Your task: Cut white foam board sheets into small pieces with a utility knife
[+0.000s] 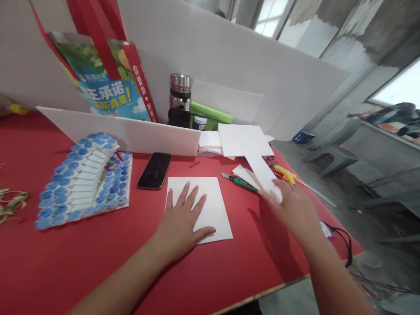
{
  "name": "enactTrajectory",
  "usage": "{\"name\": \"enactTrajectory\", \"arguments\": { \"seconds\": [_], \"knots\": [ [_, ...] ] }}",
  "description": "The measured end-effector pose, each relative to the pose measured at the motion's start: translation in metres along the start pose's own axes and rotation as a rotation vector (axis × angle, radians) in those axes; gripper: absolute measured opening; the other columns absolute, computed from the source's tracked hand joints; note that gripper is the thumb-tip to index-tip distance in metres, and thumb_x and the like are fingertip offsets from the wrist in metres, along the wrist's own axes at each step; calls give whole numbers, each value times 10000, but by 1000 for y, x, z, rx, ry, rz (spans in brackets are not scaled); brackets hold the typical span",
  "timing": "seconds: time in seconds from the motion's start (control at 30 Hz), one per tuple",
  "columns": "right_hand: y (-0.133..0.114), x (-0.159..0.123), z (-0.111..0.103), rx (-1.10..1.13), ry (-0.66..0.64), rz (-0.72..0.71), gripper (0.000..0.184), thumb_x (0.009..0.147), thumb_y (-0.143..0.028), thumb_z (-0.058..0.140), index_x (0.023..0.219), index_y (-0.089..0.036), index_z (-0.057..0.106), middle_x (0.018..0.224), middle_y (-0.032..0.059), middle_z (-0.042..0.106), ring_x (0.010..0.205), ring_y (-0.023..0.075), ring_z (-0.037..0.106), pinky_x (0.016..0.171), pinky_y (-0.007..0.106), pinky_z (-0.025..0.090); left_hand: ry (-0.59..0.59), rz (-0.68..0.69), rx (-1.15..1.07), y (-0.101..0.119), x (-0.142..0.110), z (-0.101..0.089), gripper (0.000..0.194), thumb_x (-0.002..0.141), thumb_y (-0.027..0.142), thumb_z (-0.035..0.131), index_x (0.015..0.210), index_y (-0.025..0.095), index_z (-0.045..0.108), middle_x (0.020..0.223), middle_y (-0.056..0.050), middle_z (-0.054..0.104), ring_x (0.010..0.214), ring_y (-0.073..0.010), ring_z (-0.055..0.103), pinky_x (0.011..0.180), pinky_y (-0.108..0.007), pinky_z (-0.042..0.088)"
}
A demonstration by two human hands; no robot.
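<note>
My left hand (183, 221) lies flat with spread fingers on a white rectangular board (215, 201) on the red table. To the right, my right hand (293, 208) grips the near end of a narrow white strip (262, 173) between thumb and fingers. The strip's far end meets a larger white sheet (244, 139); whether they are joined I cannot tell. Between the hands, just beyond them, rests a green utility knife (244, 183) with its blade out. Another white piece (246, 175) lies partly beneath the strip.
A black phone (155, 170) and a blue-flowered white structure (82, 183) are on the left. Behind stand a low white panel (147, 135), a printed bag (108, 92) and a steel flask (180, 92). A yellow glue gun (285, 174) is near the right table edge.
</note>
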State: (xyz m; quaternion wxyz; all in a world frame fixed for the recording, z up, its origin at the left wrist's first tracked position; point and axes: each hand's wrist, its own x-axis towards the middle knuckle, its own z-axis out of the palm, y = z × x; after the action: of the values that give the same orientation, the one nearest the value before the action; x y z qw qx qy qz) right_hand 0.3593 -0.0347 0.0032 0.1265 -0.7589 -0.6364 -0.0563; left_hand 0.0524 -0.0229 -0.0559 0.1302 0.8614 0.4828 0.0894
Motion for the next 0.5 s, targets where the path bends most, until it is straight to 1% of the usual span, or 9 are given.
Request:
{"name": "enactTrajectory", "arguments": {
  "seconds": [0.03, 0.1, 0.17, 0.23, 0.3, 0.37, 0.43, 0.5],
  "knots": [
    [10, 9, 1, -61, -11, 15, 670, 949, -633, 533, 1403, -142, 560, 1347, 247, 659, 1225, 431, 617, 938, 528, 492, -5, -20, 14, 2, 0, 1, 865, 910, 720, 577, 1588, 199, 450, 1703, -178, 260, 1600, -452, 91, 1216, -769, 25],
    [25, 26, 6, -109, -105, 100, 809, 905, -672, 574, 1503, -140, 454, 1449, 264, 581, 1285, 445, 580, 935, 532, 489, -3, -48, 25, 4, -2, 1, 862, 921, 709, 567, 1597, 189, 433, 1708, -184, 236, 1598, -462, 77, 1197, -794, 27],
    [33, 38, 16, -101, -233, 170, 850, 888, -709, 566, 1517, -156, 428, 1425, 253, 595, 1255, 438, 604, 901, 512, 497, 12, -53, 22, 5, -3, 3, 846, 938, 689, 555, 1596, 171, 431, 1707, -196, 235, 1597, -469, 68, 1184, -810, 28],
    [35, 44, 24, -91, -309, 180, 822, 880, -716, 563, 1478, -161, 465, 1342, 233, 645, 1199, 428, 635, 871, 495, 498, 42, -55, 1, 7, -6, 6, 809, 964, 643, 540, 1598, 155, 423, 1709, -205, 232, 1599, -465, 45, 1180, -815, 35],
    [34, 46, 27, -104, -302, 150, 764, 879, -695, 571, 1419, -157, 513, 1281, 222, 671, 1163, 423, 645, 843, 484, 498, 88, -57, -53, 9, -7, 8, 751, 1003, 573, 497, 1607, 139, 395, 1716, -204, 223, 1606, -445, 19, 1190, -801, 67],
    [32, 42, 23, -131, -258, 124, 701, 892, -664, 566, 1362, -145, 547, 1262, 228, 672, 1145, 421, 648, 817, 474, 499, 156, -66, -151, 9, -8, 6, 710, 1036, 510, 428, 1618, 110, 352, 1722, -203, 221, 1615, -408, 18, 1221, -745, 145],
    [30, 34, 11, -159, -204, 120, 676, 906, -640, 557, 1356, -136, 544, 1259, 234, 670, 1118, 416, 658, 803, 463, 501, 243, -86, -262, 5, -7, -1, 691, 1053, 485, 379, 1619, 92, 329, 1717, -203, 250, 1621, -365, 66, 1248, -653, 226],
    [27, 21, -6, -167, -142, 134, 730, 911, -642, 555, 1427, -131, 490, 1263, 236, 670, 1090, 417, 669, 793, 457, 505, 327, -107, -336, -4, -5, -11, 685, 1056, 501, 372, 1613, 104, 341, 1700, -198, 307, 1617, -332, 147, 1260, -576, 265]
  ]
}}
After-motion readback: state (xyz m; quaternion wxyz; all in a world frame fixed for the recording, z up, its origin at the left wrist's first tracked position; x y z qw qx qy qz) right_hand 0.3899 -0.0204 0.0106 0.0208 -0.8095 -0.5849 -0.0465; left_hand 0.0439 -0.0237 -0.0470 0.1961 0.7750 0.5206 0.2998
